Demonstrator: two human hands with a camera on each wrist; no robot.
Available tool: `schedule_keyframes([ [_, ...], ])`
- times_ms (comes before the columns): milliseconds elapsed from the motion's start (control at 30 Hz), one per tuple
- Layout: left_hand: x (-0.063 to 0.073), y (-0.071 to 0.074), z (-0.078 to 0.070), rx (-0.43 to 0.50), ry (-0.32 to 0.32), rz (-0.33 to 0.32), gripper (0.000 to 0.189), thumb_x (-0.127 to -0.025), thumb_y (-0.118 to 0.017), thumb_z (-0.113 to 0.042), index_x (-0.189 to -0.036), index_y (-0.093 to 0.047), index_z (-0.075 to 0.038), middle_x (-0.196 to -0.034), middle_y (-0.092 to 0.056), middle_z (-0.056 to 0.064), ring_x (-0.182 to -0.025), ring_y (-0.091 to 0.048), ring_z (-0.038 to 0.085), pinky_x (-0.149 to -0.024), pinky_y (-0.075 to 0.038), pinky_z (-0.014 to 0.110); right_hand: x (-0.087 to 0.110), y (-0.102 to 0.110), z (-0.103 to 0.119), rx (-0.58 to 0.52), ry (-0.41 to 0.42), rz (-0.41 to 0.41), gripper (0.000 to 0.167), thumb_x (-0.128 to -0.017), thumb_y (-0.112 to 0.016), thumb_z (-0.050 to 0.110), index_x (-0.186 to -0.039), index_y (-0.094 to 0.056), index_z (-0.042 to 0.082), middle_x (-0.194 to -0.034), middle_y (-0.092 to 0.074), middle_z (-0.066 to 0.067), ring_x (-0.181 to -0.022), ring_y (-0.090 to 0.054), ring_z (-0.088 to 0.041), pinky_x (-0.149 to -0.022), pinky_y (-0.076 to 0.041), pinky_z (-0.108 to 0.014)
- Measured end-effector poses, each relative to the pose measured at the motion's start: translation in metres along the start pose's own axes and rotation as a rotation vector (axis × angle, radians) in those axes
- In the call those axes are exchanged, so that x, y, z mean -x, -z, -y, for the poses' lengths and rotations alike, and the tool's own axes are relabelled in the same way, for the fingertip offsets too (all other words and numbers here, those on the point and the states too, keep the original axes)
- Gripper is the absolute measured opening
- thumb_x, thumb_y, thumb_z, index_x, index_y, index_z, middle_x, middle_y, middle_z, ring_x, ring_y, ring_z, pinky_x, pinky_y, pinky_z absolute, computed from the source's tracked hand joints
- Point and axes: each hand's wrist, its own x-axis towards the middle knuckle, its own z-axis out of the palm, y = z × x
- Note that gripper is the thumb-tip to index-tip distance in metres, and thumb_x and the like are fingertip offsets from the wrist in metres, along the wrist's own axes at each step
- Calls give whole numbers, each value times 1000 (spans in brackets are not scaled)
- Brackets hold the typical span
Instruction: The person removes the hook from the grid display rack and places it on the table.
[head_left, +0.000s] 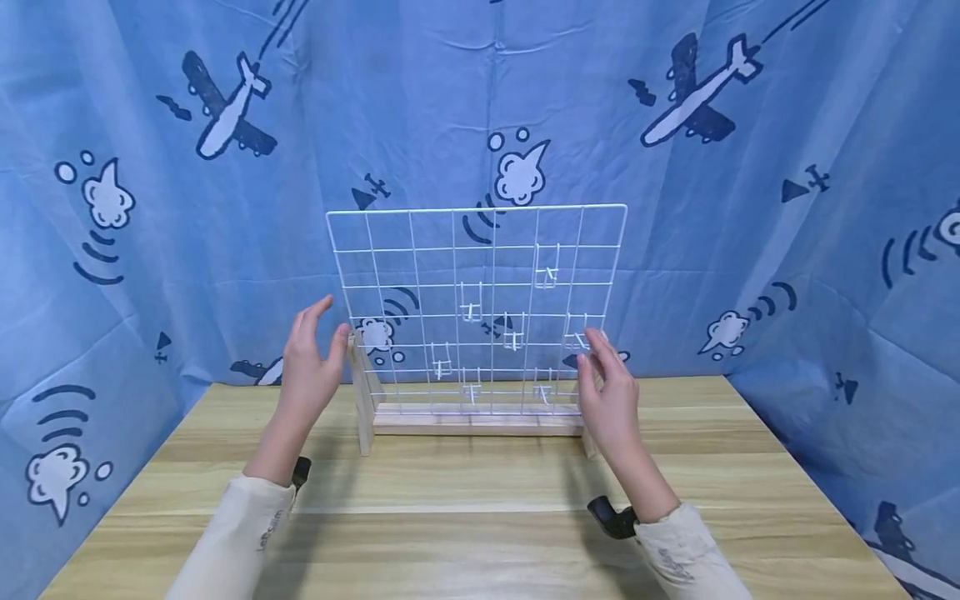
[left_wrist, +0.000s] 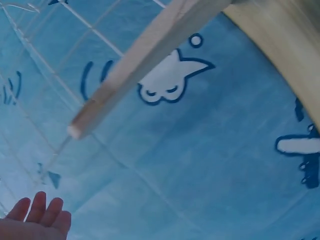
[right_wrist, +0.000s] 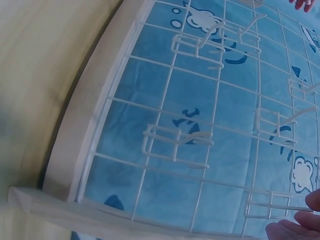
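A white wire grid panel stands upright in a wooden stand. Several white wire hooks hang on it, among them one at the upper right and one left of centre. My left hand is beside the left post, thumb apart from the fingers, holding nothing. At the panel's right edge is my right hand, its fingers loosely bent with a gap to the thumb. Its fingertips are close to the rightmost hook; whether they touch its prong I cannot tell. The right post is partly hidden behind that hand.
The stand rests on a light wood-grain table. Blue curtains printed with airplanes and clouds enclose the back and sides. A black wrist camera mount sits at the right wrist, and another at the left.
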Motion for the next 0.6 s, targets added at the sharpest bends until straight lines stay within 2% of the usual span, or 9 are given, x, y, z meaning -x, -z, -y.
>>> schedule_keyframes([
  [300, -7, -5, 26, 37, 169, 130, 43, -103, -46, -15, -140, -41, 4, -138, -45, 23, -131, -38, 37, -112, -31, 49, 2, -7, -3, 8, -5, -28, 36, -97, -52, -2, -133, -52, -7, -140, -49, -22, -131, -44, -32, -102, -42, -29],
  [467, -7, -10, 38, 152, 192, 161, 44, -103, -46, -21, -139, -43, 4, -136, -46, 25, -129, -42, 37, -112, -33, 42, 2, -11, -5, 3, 12, -59, 35, -96, -52, -3, -131, -53, -8, -137, -51, -23, -127, -48, -33, -100, -44, -32],
  [600, -7, -15, 46, 219, 226, 211, 46, -103, -46, -24, -138, -43, 5, -133, -49, 28, -125, -46, 38, -110, -36, 42, 1, -14, -8, 10, 32, -90, 33, -96, -53, -4, -128, -55, -9, -135, -52, -24, -125, -50, -34, -98, -45, -34],
])
